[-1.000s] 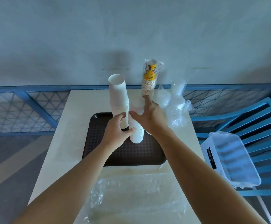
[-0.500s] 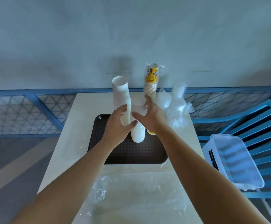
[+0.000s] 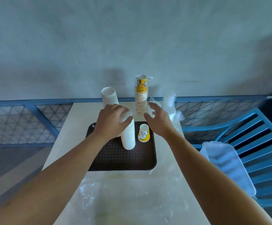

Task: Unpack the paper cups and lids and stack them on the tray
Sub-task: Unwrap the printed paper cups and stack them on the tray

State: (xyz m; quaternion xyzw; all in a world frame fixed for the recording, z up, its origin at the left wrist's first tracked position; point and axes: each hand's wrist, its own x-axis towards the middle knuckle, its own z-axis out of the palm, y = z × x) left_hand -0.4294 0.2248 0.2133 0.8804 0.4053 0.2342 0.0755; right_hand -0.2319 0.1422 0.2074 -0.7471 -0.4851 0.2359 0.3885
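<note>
1. A tall white cup stack [image 3: 128, 135] stands upright on the brown tray [image 3: 132, 161], with a single yellow cup [image 3: 143, 133] just beside it.
2. The left hand [image 3: 111, 121] wraps its top, grip clamped on the stack; the right hand [image 3: 158, 119] hovers with fingers spread, holding nothing.
3. Judged step: steadying this stack.
4. Next likely calls for reaching the wrapped printed stack [image 3: 141, 96] and bagged lids [image 3: 170, 103] on the surface [image 3: 64, 143] behind the tray.

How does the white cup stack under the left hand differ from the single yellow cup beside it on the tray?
The white cup stack is tall, many cups nested, and plain; the yellow cup is one short printed cup. The left hand rests on the stack; nothing touches the yellow cup. Both stand rim-down on the tray.
</note>
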